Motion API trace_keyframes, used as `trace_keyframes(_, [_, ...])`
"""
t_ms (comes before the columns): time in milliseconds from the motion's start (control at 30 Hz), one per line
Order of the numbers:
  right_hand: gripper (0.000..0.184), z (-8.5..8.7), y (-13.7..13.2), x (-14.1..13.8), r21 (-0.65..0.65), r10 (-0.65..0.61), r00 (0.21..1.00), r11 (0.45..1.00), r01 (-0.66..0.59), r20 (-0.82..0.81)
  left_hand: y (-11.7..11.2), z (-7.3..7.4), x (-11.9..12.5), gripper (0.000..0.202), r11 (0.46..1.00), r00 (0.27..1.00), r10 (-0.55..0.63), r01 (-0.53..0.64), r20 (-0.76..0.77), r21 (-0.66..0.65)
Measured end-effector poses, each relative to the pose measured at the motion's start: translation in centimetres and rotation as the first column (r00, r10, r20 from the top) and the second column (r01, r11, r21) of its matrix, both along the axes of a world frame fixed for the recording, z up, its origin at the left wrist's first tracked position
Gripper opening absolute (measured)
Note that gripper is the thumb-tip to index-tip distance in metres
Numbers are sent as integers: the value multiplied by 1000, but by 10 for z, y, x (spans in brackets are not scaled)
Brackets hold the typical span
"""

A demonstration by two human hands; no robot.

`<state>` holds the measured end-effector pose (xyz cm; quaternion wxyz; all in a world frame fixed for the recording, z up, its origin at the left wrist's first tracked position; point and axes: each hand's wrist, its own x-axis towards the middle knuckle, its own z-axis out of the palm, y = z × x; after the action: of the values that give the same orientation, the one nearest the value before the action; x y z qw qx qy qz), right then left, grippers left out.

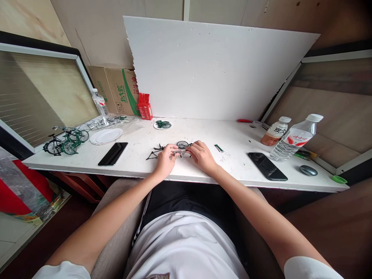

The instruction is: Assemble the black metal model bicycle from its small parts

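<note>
Both hands rest on the white table (238,170) near its front edge. My left hand (166,158) and my right hand (201,155) are curled, fingertips pinched together on a small metal model part (181,152) between them. A tiny spoked wheel (182,144) lies just behind the fingers. A dark model bicycle frame (155,152) lies left of my left hand. A small green piece (218,147) lies to the right of my right hand.
Finished green model bicycles (65,141) stand at the far left, beside white plates (106,136) and a black phone (113,153). Another phone (267,166), two bottles (293,141), a mouse (308,170) and a green cap (338,179) sit right. A small plate of parts (162,124) and a red box (144,106) lie behind.
</note>
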<state>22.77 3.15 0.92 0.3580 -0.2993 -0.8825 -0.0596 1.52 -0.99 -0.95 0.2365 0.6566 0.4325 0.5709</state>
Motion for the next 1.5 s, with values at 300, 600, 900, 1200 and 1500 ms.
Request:
trace_keyframes(300, [32, 5, -1, 4, -94, 84, 996, 992, -86, -20, -3, -1, -1, 24, 999, 999, 21, -19, -42, 38])
trace_keyframes(600, [46, -3, 0, 1, -122, -51, 998, 991, 54, 29, -6, -3, -1, 28, 989, 985, 51, -26, -167, 148])
trace_keyframes(900, [16, 2, -10, 0, -245, 54, 997, 967, -68, -64, -3, -2, -1, 29, 993, 991, 48, -34, -124, 113])
trace_keyframes(1200, [28, -3, -1, 1, -257, -23, 1000, 966, 26, 14, -3, -4, -2, 33, 991, 986, 72, -53, -152, 126])
trace_keyframes(1500, [34, 0, -5, 0, -242, -89, 994, 965, 102, 63, -7, -4, 0, 46, 984, 967, 64, -19, -248, 180])
